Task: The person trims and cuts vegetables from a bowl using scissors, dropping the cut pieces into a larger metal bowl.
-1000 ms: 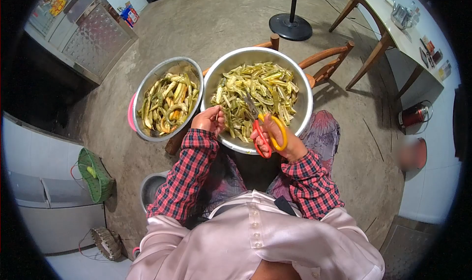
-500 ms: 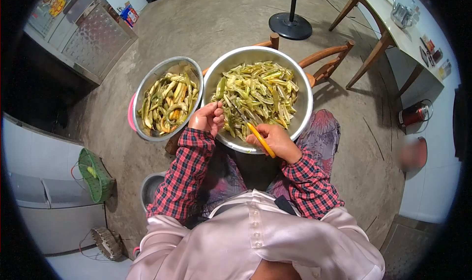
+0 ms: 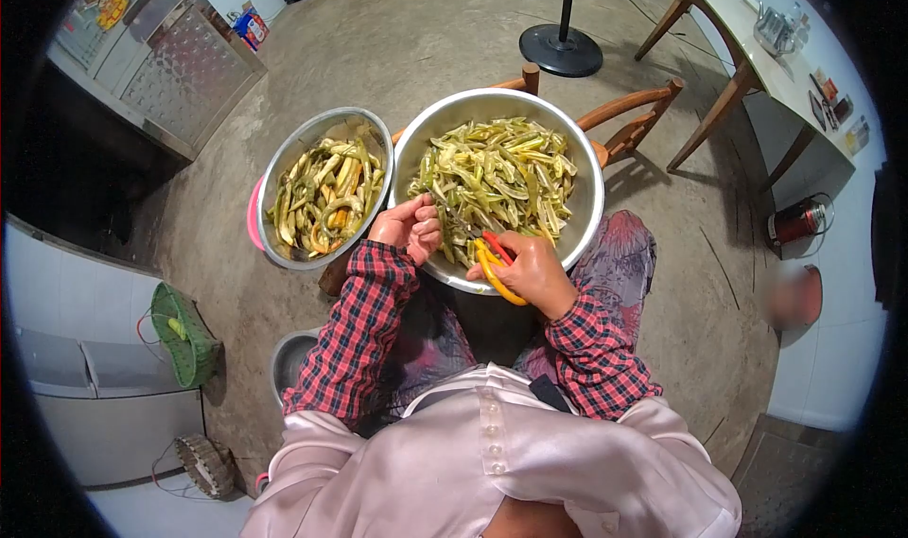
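A wide metal basin (image 3: 593,193) in front of me holds a heap of cut green peppers (image 3: 506,174), many showing pale insides. Over its lower left rim, my left hand (image 3: 409,228) is closed in a pinch with a green pepper (image 3: 427,172) standing up at its fingertips. My right hand (image 3: 534,271) grips scissors with yellow and red handles (image 3: 499,278) above the near side of the basin. The blades point left toward my left hand, dark and hard to make out against the peppers. Beside it on the left, a smaller metal basin (image 3: 264,221) contains long, whole, yellow-green peppers (image 3: 331,193).
A wooden chair (image 3: 624,122) stands behind the large basin. Farther back are a black round stand base (image 3: 560,50) and a table (image 3: 719,8) with small items. A green basket (image 3: 184,335) and a grey bowl (image 3: 291,363) sit at lower left.
The scissors have turned in my right hand, so the red handle now shows beside the yellow one. My left hand has shifted slightly right, still at the basin's rim.
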The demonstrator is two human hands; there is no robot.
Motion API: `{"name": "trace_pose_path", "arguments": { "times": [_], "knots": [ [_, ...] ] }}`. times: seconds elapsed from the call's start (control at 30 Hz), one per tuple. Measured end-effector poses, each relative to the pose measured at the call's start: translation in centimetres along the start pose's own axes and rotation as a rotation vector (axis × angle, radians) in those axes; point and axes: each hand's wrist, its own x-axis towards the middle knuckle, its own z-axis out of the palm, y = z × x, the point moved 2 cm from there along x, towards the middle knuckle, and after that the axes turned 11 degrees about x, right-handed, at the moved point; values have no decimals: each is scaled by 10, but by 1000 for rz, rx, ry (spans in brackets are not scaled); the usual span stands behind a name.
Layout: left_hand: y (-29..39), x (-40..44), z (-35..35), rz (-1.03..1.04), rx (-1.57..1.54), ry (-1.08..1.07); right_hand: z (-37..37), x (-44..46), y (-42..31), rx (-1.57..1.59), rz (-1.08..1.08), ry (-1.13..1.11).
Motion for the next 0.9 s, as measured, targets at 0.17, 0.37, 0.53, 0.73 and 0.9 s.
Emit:
{"name": "trace_pose_path", "arguments": {
  "times": [0.17,0.37,0.53,0.73,0.9],
  "knots": [
    [0,0,2,-10,-5,71,0,0,-2,-102,-120,83],
    [-2,0,1,-17,-10,64,1,0,4,-152,-123,92],
    [-2,3,-2,-6,11,115,3,0,11,-156,-140,92],
    [-2,3,-3,80,239,236,2,1,6,-146,-133,96],
    [0,0,1,132,453,318,2,2,8,-194,-117,131]
  ]
}}
